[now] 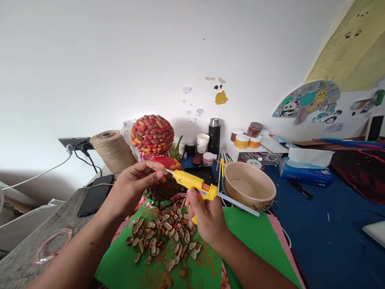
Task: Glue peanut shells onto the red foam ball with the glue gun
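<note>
My right hand [207, 214] is wrapped round the handle of a yellow hot glue gun [192, 182], with a clear glue stick [237, 202] sticking out of its back. The fingers of my left hand [141, 178] pinch a small brown peanut shell [164, 171] at the gun's metal nozzle. Below both hands, many loose peanut shell halves [153, 235] lie on a paint-smeared green sheet [120, 261]. Behind my left hand stands a round form covered in red, orange and brown shells [152, 135], above a lower part that my hand and the gun partly hide.
A beige bowl [249, 180] stands right of the gun. Jute twine [114, 154] and a black phone [95, 196] are at the left. Paint jars [242, 141], a black flask [214, 136] and paper cups [203, 143] line the wall. A tissue pack [305, 170] lies farther right.
</note>
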Demonstrator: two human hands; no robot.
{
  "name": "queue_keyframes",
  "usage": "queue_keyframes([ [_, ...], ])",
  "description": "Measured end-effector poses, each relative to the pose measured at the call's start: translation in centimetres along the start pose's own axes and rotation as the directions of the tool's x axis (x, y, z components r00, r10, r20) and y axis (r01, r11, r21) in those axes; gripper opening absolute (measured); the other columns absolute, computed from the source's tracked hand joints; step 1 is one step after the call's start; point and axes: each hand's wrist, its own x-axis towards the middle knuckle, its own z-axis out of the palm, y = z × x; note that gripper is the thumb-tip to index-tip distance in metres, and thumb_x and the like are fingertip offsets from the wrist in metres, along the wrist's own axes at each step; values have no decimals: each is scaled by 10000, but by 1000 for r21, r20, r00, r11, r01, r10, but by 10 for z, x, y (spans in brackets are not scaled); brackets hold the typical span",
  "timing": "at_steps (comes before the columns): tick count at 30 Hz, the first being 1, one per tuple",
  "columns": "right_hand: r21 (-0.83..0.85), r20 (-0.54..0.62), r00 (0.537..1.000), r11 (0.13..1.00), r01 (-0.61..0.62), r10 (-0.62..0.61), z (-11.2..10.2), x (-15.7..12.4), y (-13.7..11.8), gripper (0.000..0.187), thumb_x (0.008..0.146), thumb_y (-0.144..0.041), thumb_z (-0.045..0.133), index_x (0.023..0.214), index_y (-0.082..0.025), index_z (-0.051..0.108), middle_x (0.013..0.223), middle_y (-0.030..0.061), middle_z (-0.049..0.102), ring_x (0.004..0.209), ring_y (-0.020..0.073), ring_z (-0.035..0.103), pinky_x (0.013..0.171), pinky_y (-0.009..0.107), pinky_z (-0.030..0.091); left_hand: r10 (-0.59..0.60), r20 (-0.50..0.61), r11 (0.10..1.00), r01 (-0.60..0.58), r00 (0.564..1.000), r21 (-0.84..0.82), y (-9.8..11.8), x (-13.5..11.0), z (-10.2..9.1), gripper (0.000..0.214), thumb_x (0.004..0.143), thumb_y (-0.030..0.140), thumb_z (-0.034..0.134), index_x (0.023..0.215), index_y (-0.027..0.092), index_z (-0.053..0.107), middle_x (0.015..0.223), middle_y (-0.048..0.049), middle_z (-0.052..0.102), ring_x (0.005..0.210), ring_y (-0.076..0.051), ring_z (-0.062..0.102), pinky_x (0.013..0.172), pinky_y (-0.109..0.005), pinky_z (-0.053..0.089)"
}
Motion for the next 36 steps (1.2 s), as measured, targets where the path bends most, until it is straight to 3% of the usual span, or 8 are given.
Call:
queue_keyframes([
  [4, 95, -2, 1000, 995, 14, -14, -2, 4, -4, 832, 894, -1022, 693, 852, -192, 748, 474, -71, 497, 370, 120, 503, 405, 230, 395, -8, 27, 999, 7, 1000, 42, 6, -2, -2, 405, 666, 506, 1138, 887, 235, 933, 890, -83, 866, 809, -200, 746, 737, -249, 611],
  [8, 161, 7, 1000, 987, 2, -3, -5, 7, -8, 858, 910, -1015, 682, 938, -167, 804, 509, -63, 529, 380, 116, 500, 410, 233, 427, -15, 179, 991, -10, 984, 137, 14, -6, -5, 323, 712, 438, 1111, 924, 253, 955, 855, -94, 847, 773, -214, 749, 692, -253, 623],
  [12, 177, 4, 1000, 984, -18, 18, -6, 9, -8, 913, 927, -1019, 648, 1079, -141, 843, 527, -56, 557, 377, 116, 509, 402, 223, 384, -76, 412, 965, -38, 908, 261, 18, -16, -1, 396, 781, 332, 1042, 1170, 297, 973, 915, -111, 855, 784, -272, 791, 666, -305, 660],
  [17, 161, 0, 1000, 987, -14, 15, -5, 10, -7, 956, 942, -1021, 613, 1150, -121, 861, 544, -42, 580, 388, 120, 525, 415, 227, 390, -123, 538, 895, -140, 834, 422, 12, -28, 2, 562, 931, 307, 899, 1486, 380, 851, 965, -79, 874, 831, -272, 807, 740, -300, 672],
  [21, 181, 7, 1000, 983, -16, 16, -5, 10, -6, 964, 942, -1020, 615, 1161, -116, 869, 525, -45, 571, 384, 118, 523, 407, 216, 373, -136, 557, 879, -160, 819, 449, 8, -29, -1, 630, 958, 309, 870, 1574, 403, 781, 988, -77, 879, 861, -281, 815, 763, -300, 676],
  [27, 180, 5, 1000, 983, -28, 28, -4, 10, -6, 990, 944, -1032, 594, 1169, -110, 879, 514, -47, 551, 370, 108, 512, 383, 199, 326, -118, 539, 882, -161, 834, 443, 7, -29, -1, 613, 917, 317, 897, 1523, 380, 823, 985, -80, 872, 851, -282, 804, 766, -303, 682],
  [36, 168, -25, 998, 984, -60, 65, -5, 11, -5, 1031, 865, -1063, 655, 1210, -115, 869, 529, -75, 518, 393, 108, 470, 390, 211, 440, -169, 580, 838, -193, 797, 510, -2, -31, 2, 617, 966, 336, 833, 1579, 374, 780, 1058, -40, 893, 877, -268, 810, 776, -288, 672],
])
